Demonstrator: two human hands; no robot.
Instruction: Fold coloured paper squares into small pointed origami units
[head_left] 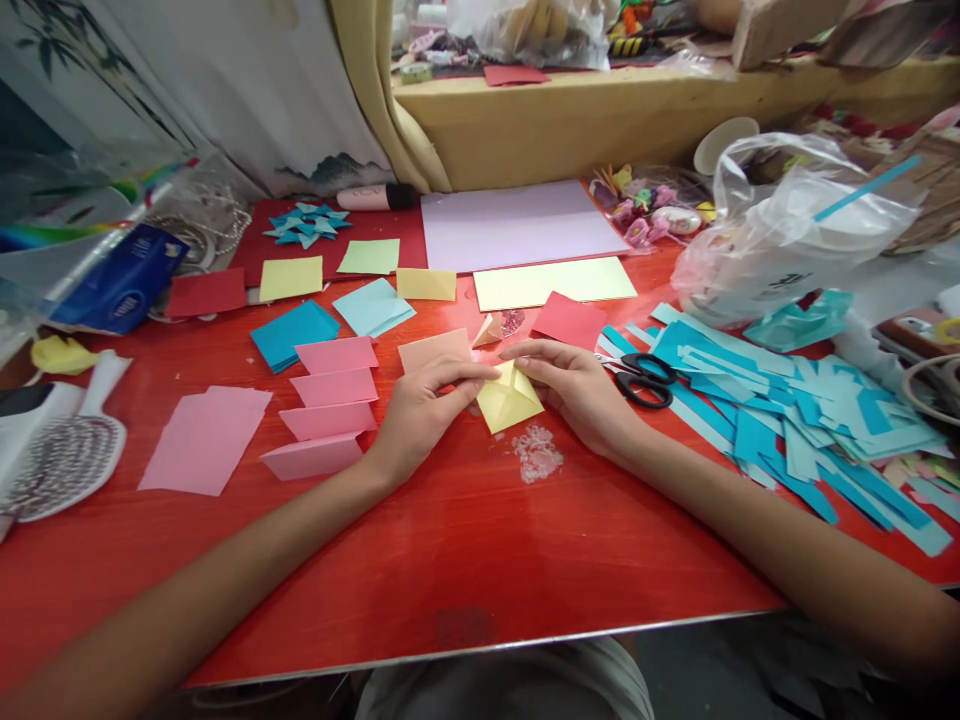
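Between both hands is a small square of yellow paper [510, 402] with creases meeting near its middle, held just above the red table. My left hand [429, 405] pinches its upper left edge between thumb and fingers. At its upper right, my right hand [574, 385] grips the paper the same way. Just below the paper lies a small heap of clear bits [537, 454]. Behind my hands are a peach paper square [433, 350] and a red paper square [570, 320]. Black-handled scissors [645, 382] rest to the right of my right hand.
Folded pink papers [330, 420] and flat pink sheets [206, 438] lie left. Blue paper strips [795, 400] spread over the right side. Behind are blue paper stars [306, 224], a lilac sheet [517, 225] and a plastic bag [795, 230]. A white hairbrush [71, 455] sits far left.
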